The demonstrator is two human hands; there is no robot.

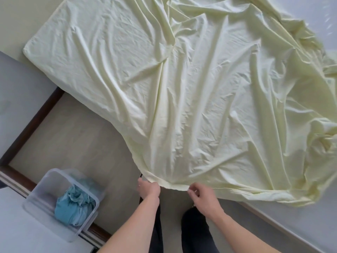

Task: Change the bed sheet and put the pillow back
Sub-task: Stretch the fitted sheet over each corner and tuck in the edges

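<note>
— Sheet (191, 88), pale yellow: where is it held?
— Spread rumpled over the mattress (310, 225); its near hem is pinched by left hand (148, 189) and right hand (202, 195).
— Next?
— Spreading seems underway; pulling square and tucking is called for.

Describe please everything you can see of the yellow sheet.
The sheet is pale yellow, thin woven cloth by its look, heavily creased. It lies spread loosely over the bed, fairly flat at the far left corner, bunched in thick folds along the right side. Its near hemmed edge hangs off the bed toward the person. The left hand and right hand both pinch that hem, some way apart, pulling it taut between them. It is not tucked in at this edge.
</note>
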